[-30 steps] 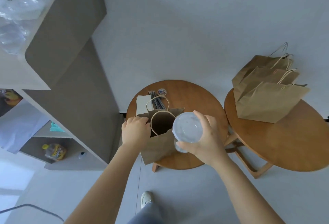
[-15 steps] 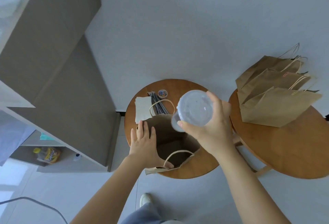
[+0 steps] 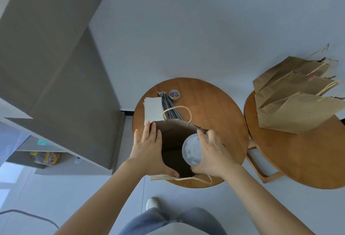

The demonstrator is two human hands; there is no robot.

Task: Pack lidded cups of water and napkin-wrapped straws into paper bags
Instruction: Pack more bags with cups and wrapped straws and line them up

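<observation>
An open brown paper bag point(image 3: 173, 132) stands on the round wooden table point(image 3: 220, 108), its mouth facing up. My left hand point(image 3: 149, 147) lies flat against the bag's left wall with the thumb over the rim, holding the mouth open. My right hand point(image 3: 212, 152) grips a clear lidded cup point(image 3: 192, 150) from the right side, and the cup sits inside the bag's mouth. White napkins point(image 3: 153, 110) and a bundle of dark straws point(image 3: 169, 107) lie on the table behind the bag.
A small round tub of coloured clips point(image 3: 174, 94) sits near the straws. Three brown paper bags point(image 3: 291, 111) lie on a second wooden table point(image 3: 308, 160) to the right. A grey shelving unit point(image 3: 65, 85) stands at left. My shoe point(image 3: 152, 203) is below the table.
My right hand has brought the lidded cup down from above the table into the bag's mouth. My left hand stays on the bag's left wall and has spread the opening wider.
</observation>
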